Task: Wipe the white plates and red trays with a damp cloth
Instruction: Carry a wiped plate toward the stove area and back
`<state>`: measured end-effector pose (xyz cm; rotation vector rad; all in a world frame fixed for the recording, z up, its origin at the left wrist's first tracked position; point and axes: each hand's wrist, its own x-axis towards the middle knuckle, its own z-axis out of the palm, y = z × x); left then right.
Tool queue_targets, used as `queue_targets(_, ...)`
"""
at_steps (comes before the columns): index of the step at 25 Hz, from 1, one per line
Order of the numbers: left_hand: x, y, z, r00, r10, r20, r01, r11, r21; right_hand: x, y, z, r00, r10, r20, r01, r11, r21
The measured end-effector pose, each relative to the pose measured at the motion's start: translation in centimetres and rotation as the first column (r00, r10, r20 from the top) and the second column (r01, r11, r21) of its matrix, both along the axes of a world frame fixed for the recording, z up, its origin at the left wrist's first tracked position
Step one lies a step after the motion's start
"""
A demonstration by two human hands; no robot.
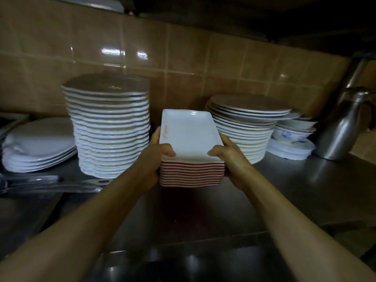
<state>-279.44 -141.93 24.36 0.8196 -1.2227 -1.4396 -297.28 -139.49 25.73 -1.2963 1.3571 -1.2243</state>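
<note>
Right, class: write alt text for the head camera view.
Two hands, left hand and right hand, hold a stack of red-sided rectangular trays above a steel counter, between tall stacks of white plates.

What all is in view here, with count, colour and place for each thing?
tray stack: one, red sides, white top, centre, held.
tall plate stack: one, white, left of centre.
low plate stack: one, white, far left.
round plate stack: one, white, right.
bowls: several, white, far right.
jug: one, steel, right edge.
counter: one, steel.
left hand: grip on tray stack.
right hand: grip on tray stack.
</note>
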Motion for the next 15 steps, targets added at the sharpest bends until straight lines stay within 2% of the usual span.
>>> queue_targets(5, -1.2, -2.2, 0.8, 0.996, 0.070, -0.049, -0.066, 0.994, 0.083, -1.2, -3.8, 0.5, 0.992, 0.088, 0.091, -0.089, 0.996, 0.002)
queue_targets(11, -1.2, -4.3, 0.4, 0.997, 0.077, -0.019, -0.073, 0.983, 0.170, -1.3, -6.3, 0.1, 0.998, 0.065, 0.007, -0.065, 0.997, 0.048)
queue_targets(15, -1.2, -5.5, 0.3, 0.998, 0.064, 0.001, -0.064, 0.981, 0.184, -1.4, -7.0, -0.3, 0.999, 0.042, 0.029, -0.045, 0.995, 0.084)
